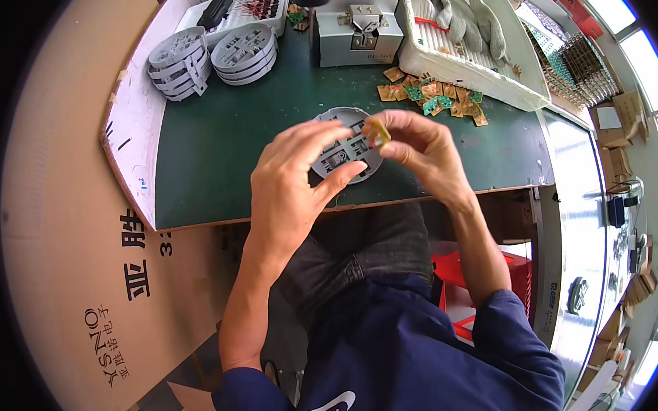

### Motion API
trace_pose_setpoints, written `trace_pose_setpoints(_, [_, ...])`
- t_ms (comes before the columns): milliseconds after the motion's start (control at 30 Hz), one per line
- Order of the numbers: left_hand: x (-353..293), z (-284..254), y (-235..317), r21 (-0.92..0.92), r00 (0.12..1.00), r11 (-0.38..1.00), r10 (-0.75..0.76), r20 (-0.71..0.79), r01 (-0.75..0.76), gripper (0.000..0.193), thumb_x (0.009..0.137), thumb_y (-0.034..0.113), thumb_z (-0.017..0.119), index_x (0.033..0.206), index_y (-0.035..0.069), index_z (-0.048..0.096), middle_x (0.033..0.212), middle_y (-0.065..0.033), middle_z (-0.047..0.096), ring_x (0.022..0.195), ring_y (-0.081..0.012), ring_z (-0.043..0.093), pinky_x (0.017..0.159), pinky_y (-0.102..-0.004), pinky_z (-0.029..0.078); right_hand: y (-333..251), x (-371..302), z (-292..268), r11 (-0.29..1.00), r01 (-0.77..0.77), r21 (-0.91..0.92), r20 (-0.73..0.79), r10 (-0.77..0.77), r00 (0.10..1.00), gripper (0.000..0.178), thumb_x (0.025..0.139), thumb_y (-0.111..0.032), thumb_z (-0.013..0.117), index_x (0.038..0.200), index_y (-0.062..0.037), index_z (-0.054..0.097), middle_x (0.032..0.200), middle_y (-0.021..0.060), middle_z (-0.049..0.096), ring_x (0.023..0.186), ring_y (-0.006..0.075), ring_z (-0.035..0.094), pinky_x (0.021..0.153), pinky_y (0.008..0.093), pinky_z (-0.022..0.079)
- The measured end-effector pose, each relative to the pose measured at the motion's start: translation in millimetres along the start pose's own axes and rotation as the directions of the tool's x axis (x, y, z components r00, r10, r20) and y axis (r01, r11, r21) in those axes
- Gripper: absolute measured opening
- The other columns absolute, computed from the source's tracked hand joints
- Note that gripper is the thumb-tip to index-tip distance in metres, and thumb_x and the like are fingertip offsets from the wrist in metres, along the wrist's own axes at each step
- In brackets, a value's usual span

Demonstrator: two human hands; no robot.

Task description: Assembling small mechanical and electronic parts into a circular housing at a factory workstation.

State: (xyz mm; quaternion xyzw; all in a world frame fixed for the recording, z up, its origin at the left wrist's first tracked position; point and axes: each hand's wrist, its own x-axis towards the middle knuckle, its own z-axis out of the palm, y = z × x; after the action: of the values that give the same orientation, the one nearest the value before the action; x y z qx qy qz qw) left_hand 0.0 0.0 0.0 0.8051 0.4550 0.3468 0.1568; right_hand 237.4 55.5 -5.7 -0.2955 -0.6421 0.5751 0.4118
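Note:
A round grey plastic base point(344, 153) with moulded slots is held above the green mat point(221, 142), near the bench's front edge. My left hand point(295, 183) grips it from the left, thumb under its lower rim and fingers over its top. My right hand point(423, 147) pinches a small yellowish circuit board point(378, 130) between thumb and fingertips, right over the base's upper right part. Whether the board touches the base cannot be told.
Two stacks of grey round bases point(179, 61) point(245, 49) stand at the back left. A pile of small yellow and green boards point(435, 95) lies at the back right beside a white foam tray point(473, 61). A grey press machine point(356, 29) stands behind. Cardboard point(57, 216) lies left.

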Motion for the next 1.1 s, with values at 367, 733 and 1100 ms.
trace_pose_setpoints(367, [-3, 40, 7, 0.198, 0.947, 0.955, -0.162, -0.278, 0.221, 0.112, 0.070, 0.057, 0.089, 0.145, -0.010, 0.041, 0.143, -0.0254, 0.048, 0.132, -0.0415, 0.046, 0.110, -0.0520, 0.041, -12, 56, 12, 0.500, 0.319, -0.805, 0.245, -0.209, 0.947, 0.033, 0.087, -0.006, 0.074, 0.120, -0.0022, 0.069, 0.117, 0.0151, 0.070, 0.104, 0.0350, 0.069, 0.091, 0.0427, 0.056])
trace_pose_setpoints(733, [-4, 34, -8, 0.143, 0.960, 0.971, -0.153, -0.234, 0.190, 0.089, 0.075, 0.043, 0.090, 0.142, -0.004, 0.054, 0.145, -0.0209, 0.053, 0.130, -0.0388, 0.053, 0.108, -0.0484, 0.047, -6, 68, 17, 0.366, 0.406, -0.837, 0.362, -0.185, 0.914, 0.032, 0.084, -0.002, 0.074, 0.116, -0.0015, 0.071, 0.111, 0.0145, 0.068, 0.099, 0.0359, 0.069, 0.085, 0.0427, 0.058])
trace_pose_setpoints(1100, [-2, 28, -9, 0.265, 0.975, 0.945, -0.153, -0.159, 0.192, 0.087, 0.080, 0.052, 0.084, 0.137, -0.008, 0.058, 0.146, -0.0201, 0.051, 0.129, -0.0387, 0.053, 0.108, -0.0478, 0.046, -1, 74, 1, 0.686, 0.233, -0.689, 0.238, -0.090, 0.967, 0.026, 0.088, -0.006, 0.074, 0.114, -0.0021, 0.073, 0.108, 0.0121, 0.069, 0.094, 0.0322, 0.070, 0.084, 0.0394, 0.058])
